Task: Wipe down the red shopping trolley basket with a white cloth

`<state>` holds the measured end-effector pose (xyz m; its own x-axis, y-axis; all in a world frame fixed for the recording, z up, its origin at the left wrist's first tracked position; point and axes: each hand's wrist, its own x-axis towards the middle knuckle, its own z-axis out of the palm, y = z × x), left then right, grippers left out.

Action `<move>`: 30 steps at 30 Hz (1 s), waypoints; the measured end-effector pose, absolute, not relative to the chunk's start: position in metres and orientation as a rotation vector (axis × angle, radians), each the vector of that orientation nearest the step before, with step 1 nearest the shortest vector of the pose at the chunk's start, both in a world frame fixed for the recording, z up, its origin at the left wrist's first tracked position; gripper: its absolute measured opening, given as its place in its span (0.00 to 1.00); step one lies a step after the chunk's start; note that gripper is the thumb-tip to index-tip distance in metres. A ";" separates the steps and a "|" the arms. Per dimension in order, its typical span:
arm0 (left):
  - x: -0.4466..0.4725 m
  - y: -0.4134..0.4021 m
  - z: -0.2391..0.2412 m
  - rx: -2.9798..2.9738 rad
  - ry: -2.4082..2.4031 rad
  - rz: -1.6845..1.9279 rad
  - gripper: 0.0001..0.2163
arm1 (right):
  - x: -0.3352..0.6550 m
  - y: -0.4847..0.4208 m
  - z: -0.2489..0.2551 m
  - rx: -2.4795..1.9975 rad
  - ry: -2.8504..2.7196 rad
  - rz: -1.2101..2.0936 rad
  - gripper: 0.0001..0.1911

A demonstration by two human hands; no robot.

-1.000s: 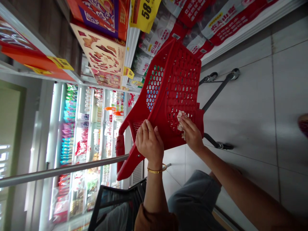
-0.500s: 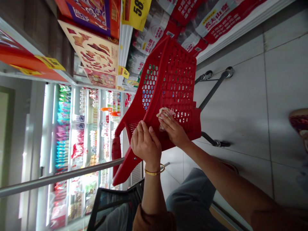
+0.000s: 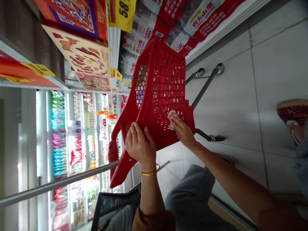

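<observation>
A red plastic shopping basket (image 3: 154, 96) on a grey wheeled frame (image 3: 204, 86) lies tipped in front of me. My left hand (image 3: 141, 147), with a gold bangle on the wrist, is closed over the basket's rim and steadies it. Lower down, my right hand (image 3: 183, 130) presses a crumpled pinkish-white cloth (image 3: 172, 115) flat against the basket's perforated side, near its lower corner. My knee in grey trousers (image 3: 190, 195) is below the hands.
Shelves with gift boxes (image 3: 81, 54) and packs of bottled water (image 3: 168, 22) stand beyond the basket. A lit display of packaged goods (image 3: 72, 141) runs behind a metal rail (image 3: 60, 183). A shoe (image 3: 292, 118) shows on the tiled floor (image 3: 240, 106). A black frame (image 3: 113, 205) sits by my leg.
My right hand slid the cloth along the basket's side toward the rim, then back toward the lower corner. My left hand kept its hold. The view drifted slightly.
</observation>
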<state>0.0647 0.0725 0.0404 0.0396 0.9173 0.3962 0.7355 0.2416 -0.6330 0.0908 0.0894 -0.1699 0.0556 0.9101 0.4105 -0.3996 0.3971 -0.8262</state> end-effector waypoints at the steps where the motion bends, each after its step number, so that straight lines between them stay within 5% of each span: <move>1: 0.065 0.073 0.040 -1.532 -1.732 0.320 0.22 | 0.091 0.089 -0.171 -0.597 -1.090 1.095 0.30; 17: 0.088 0.117 0.007 -1.442 -1.899 0.429 0.42 | 0.096 0.087 -0.165 -0.686 -1.009 1.099 0.29; 30: 0.083 0.108 0.006 -1.570 -1.848 0.476 0.35 | 0.082 0.107 -0.136 -0.624 -1.126 1.039 0.32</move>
